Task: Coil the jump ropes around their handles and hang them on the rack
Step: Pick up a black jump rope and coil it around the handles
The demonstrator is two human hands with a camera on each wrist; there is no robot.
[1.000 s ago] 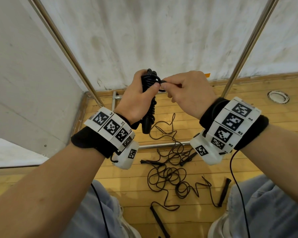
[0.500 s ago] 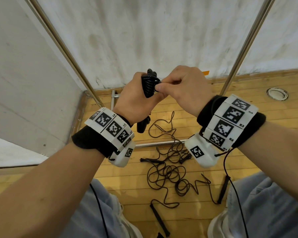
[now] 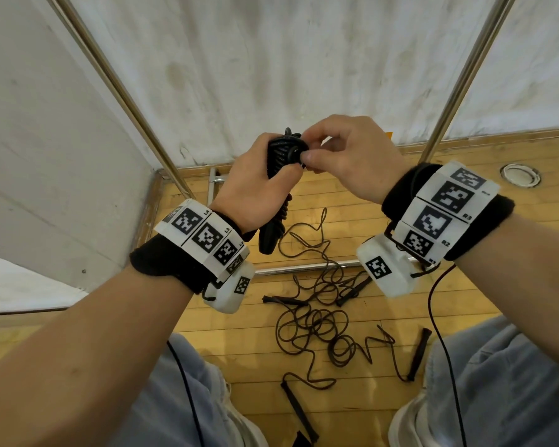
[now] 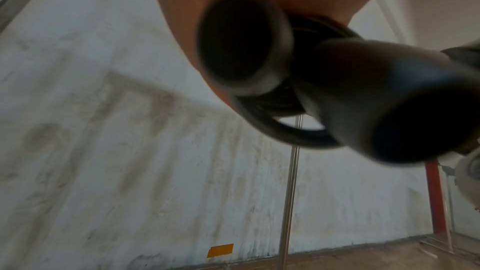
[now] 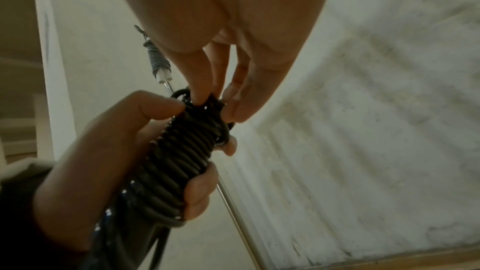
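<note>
Rope (image 3: 279, 156), black and wound tight round its paired handles (image 4: 363, 98), is held upright in front of the wall: the left hand (image 3: 252, 188) grips the bundle with fingers wrapped round the coils, and to its right the right hand (image 3: 349, 159) pinches the rope's top end. Near the feet, loose ropes (image 3: 317, 321) lie tangled on the wood floor (image 3: 465, 304), between the rack's posts (image 3: 459, 82).

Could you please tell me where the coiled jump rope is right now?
In the head view the coiled rope is at centre, gripped upright in the left hand, while the right hand pinches its top end, above the loose ropes on the floor.
</note>
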